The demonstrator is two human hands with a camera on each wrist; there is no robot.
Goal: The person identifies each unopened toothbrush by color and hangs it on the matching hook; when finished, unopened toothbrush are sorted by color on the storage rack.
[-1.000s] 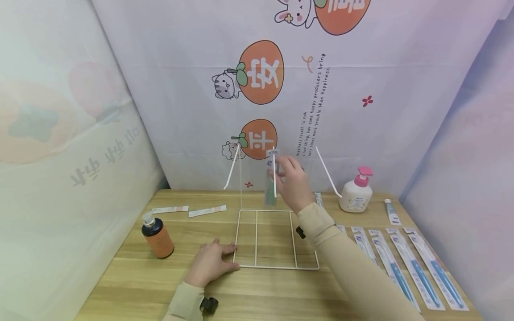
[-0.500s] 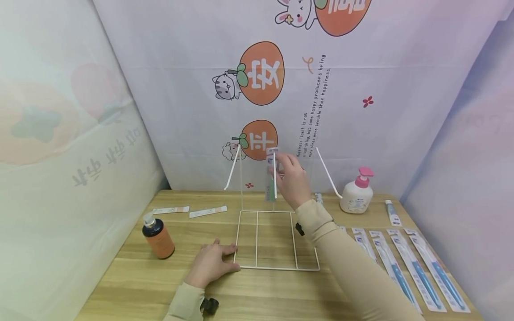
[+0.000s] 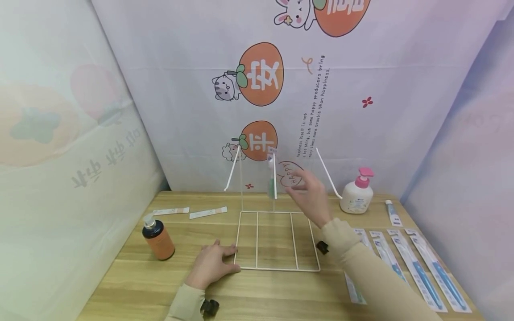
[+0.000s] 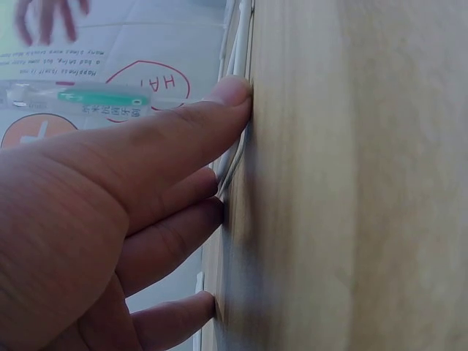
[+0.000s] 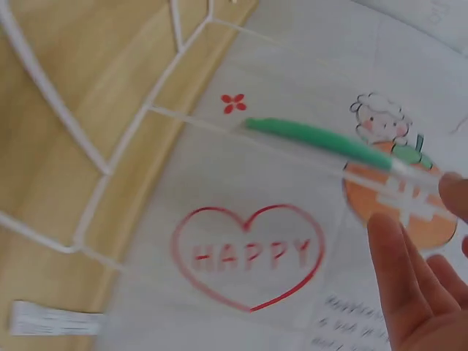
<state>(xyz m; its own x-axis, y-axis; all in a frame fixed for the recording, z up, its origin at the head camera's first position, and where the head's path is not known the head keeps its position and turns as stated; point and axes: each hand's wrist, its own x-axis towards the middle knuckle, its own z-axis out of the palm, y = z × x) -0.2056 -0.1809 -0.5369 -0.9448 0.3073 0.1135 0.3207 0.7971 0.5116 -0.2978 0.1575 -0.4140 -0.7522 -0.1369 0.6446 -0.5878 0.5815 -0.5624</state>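
Right hand [image 3: 312, 196]: nearer, empty, thumb and fingers parted
Toothbrush [image 3: 271, 182]: 10 o'clock from there, long axis 12-to-6, on middle hook [image 3: 275, 176]
Left hand [image 3: 213, 264]: fingers extended, touching rack [image 3: 277, 269]

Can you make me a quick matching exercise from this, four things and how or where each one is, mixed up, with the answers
Things:
1. Left hand
2. Right hand
3. Green-handled toothbrush at the rack
4. White bottle

Matches:
A. Hanging at the middle hook
B. Touching the rack's base
C. Pink pump on top
D. Raised, holding nothing

Pairs: 1-B, 2-D, 3-A, 4-C
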